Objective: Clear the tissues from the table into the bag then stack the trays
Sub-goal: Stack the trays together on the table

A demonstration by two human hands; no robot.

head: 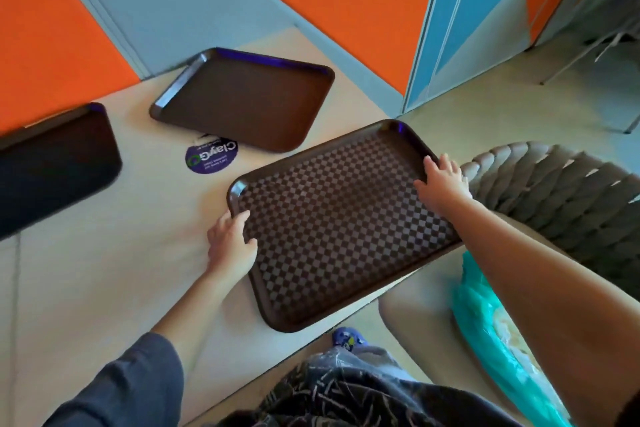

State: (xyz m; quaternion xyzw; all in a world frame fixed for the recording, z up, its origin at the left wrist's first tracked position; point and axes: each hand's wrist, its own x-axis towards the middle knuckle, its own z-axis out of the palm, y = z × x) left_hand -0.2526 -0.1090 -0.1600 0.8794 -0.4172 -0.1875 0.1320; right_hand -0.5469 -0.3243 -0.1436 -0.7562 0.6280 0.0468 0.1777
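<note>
Both hands are on the checkered tray (pixel 343 222) now. The left hand (pixel 231 243) grips its left edge, thumb curled over the rim and fingers tucked beneath. The right hand (pixel 443 180) holds the far right edge, fingers hooked over the rim. The tray juts past the worktop (pixel 86 270) edge on the right-hand side, its near corner hanging over the gap above the person's lap.

Beyond the left hand, a round purple sticker (pixel 211 156) sits on the worktop, and just past that lies a second brown tray (pixel 246 100), flat, its near edge partly covering the sticker. Nothing is in it that I can see. Further out to the left of the left hand there's a third tray (pixel 55 163), dark, blurred, running off the edge of view; I can't tell what its inside holds. All three trays are apart from one another, none stacked yet.

Under the right forearm, on a padded seat (pixel 415 329), there's the green plastic bag (pixel 491 322), crumpled, with something pale showing through it, probably tissue, though it's too indistinct to be sure. Past the right hand is the ribbed back of a grey chair (pixel 561 191), close to the tray's right end. Beneath the tray's near corner a blue shoe (pixel 346 340) peeks out above patterned fabric on the person's lap.

The checkered tray itself carries nothing.
</note>
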